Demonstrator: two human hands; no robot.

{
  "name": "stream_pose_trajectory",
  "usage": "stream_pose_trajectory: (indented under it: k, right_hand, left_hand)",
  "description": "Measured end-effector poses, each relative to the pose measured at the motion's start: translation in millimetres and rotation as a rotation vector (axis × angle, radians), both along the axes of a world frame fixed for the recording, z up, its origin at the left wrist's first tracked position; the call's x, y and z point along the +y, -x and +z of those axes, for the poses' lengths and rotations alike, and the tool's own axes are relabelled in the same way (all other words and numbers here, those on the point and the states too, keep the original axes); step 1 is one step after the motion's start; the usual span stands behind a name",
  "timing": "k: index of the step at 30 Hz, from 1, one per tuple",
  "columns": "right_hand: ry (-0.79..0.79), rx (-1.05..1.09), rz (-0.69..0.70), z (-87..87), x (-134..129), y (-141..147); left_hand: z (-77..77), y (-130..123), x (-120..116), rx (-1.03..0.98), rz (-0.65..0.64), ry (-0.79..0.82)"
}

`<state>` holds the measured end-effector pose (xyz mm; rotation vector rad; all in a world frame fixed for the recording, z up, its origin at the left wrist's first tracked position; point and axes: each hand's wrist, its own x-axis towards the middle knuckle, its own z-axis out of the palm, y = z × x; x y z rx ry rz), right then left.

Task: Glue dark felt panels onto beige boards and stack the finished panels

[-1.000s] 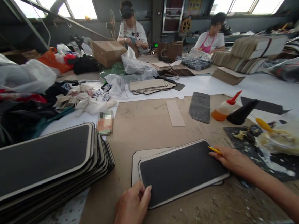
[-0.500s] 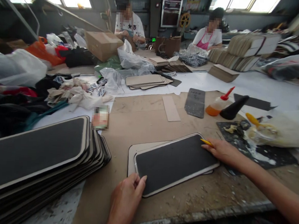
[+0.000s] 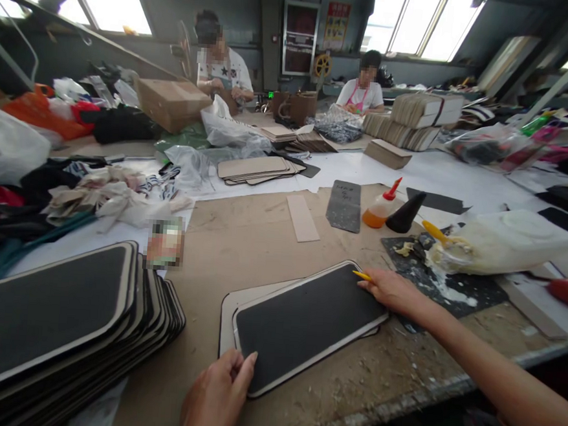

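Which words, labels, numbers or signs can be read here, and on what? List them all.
None can be read with certainty.
Dark grey template: handwritten marks, too blurred to read.
Red and yellow wall poster: print too small to read.
Small green lit panel: too small to read.

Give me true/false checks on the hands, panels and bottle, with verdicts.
1. The right hand holds a yellow tool over the top panel. True.
2. The left hand is at the top panel's far right corner. False: the left hand is at its near left corner.
3. The top panel is squarely aligned with the one beneath. False: it lies askew on a pale panel, whose edge shows.
4. A stack of panels is left of the left hand. True.
5. The bottle's liquid is blue. False: the bottle holds orange liquid.
6. A black cone is right of the bottle. True.
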<state>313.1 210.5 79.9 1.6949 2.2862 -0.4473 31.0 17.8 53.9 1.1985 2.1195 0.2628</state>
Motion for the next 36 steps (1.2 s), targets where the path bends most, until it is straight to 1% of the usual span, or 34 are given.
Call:
stream_pose_trajectory:
  k: [2,7,11,13,15,17,20,22,24,26,30,32,36]
  right_hand:
    - [0.004,0.005,-0.012,-0.4,1.5,0.0]
    - [0.021,-0.085,-0.07,2.1,3.7,3.6]
    - [-0.064,-0.109,-0.116,5.3,0.0,3.8]
    - [-0.11,-0.117,-0.125,5.7,-3.2,1.1]
    - [-0.125,-0.119,-0.121,4.0,-7.3,-3.8]
    - [-0.121,-0.109,-0.109,0.2,-12.1,-10.3]
    - [-0.13,-0.091,-0.102,-7.3,-19.1,-20.0]
    - [-0.127,-0.081,-0.097,-11.3,-22.1,-24.1]
    - [-0.102,-0.073,-0.101,-13.3,-23.8,-24.5]
    - [-0.083,-0.069,-0.113,-13.1,-25.6,-21.4]
    - [-0.093,-0.023,-0.075,-6.8,-32.5,-8.9]
    - [-0.063,0.023,-0.05,-2.0,-36.1,-2.7]
    - [-0.011,0.103,-0.033,5.3,-39.8,4.9]
  left_hand:
    - [-2.7,1.0,-0.5,-0.006,0.005,-0.014]
    - [-6.6,2.5,-0.5,-0.035,0.023,-0.061]
    - [-5.5,0.3,0.6,0.001,0.045,-0.087]
    - [-5.5,-1.5,-0.2,0.017,0.062,-0.09]
    - [-5.3,-2.6,-3.2,0.007,0.088,-0.129]
    - [-3.5,-2.8,-8.5,-0.04,0.123,-0.202]
    - [2.0,-1.6,-17.5,-0.178,0.176,-0.298]
    - [4.7,-0.4,-21.6,-0.259,0.212,-0.32]
    - [4.1,1.5,-23.0,-0.317,0.248,-0.325]
    - [0.1,5.2,-22.6,-0.395,0.281,-0.33]
    - [-7.9,20.2,-20.3,-0.559,0.389,-0.339]
    - [-7.5,30.4,-18.9,-0.56,0.429,-0.332]
    - [-0.8,47.2,-15.5,-0.523,0.435,-0.293]
